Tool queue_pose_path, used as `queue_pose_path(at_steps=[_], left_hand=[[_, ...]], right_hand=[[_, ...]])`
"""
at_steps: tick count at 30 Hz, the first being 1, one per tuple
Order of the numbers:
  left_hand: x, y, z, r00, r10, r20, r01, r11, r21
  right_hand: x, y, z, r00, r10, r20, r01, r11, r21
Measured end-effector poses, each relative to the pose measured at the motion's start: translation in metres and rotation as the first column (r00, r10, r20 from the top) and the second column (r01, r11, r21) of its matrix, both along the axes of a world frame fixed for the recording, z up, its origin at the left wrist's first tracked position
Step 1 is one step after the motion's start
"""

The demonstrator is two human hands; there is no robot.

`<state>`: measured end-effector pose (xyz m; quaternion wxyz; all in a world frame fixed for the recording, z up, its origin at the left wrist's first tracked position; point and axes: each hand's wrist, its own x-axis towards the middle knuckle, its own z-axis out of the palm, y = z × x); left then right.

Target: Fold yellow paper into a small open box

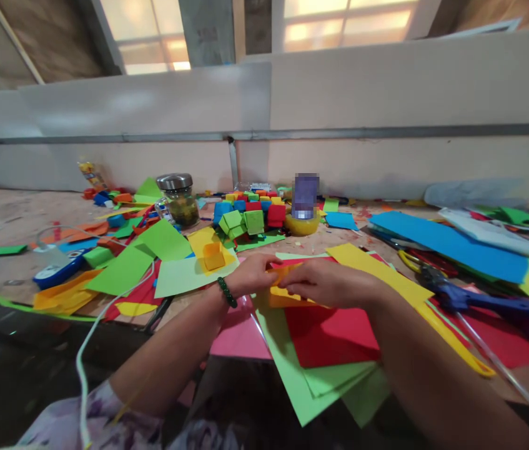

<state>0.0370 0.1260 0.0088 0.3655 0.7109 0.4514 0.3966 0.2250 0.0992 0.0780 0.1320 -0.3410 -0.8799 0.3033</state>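
Over a pile of coloured sheets, my left hand [257,273] pinches the left end of a folded orange paper piece [283,299]. From the other side, my right hand [318,282] has its bent fingers on the same piece, partly covering its folds. A green beaded bracelet circles my left wrist. Beneath the piece lies a red sheet [334,340] on light green sheets [287,381]. A small orange paper box [213,256] rests on paper just left of my hands.
Small paper cubes [245,215] stand in a cluster behind my hands, between a lidded glass jar [182,206] and a yellow tape roll [304,225]. A blue-handled tool [474,303] and stacked sheets lie right. A white cable [81,362] hangs over the table's front edge.
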Motion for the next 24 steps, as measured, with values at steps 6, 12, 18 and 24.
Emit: queue_pose_path(at_steps=[6,12,18,24], left_hand=[[-0.002,-0.003,0.004,0.972,-0.104,-0.212,0.097,0.994,-0.043],[-0.003,-0.008,0.008,0.929,-0.136,-0.345,0.115,0.990,-0.081],[-0.001,-0.011,0.014,0.897,-0.117,-0.427,0.088,0.992,-0.086],[-0.003,-0.010,0.020,0.818,-0.093,-0.567,0.067,0.996,-0.067]], right_hand=[[-0.011,0.017,-0.034,0.998,-0.021,0.057,0.031,0.982,-0.185],[0.003,0.021,-0.017,0.940,0.041,0.339,0.052,0.964,-0.261],[0.050,0.036,0.010,0.959,-0.215,0.186,0.199,0.975,0.098],[0.038,0.053,-0.021,0.952,-0.144,0.271,0.161,0.986,-0.044]])
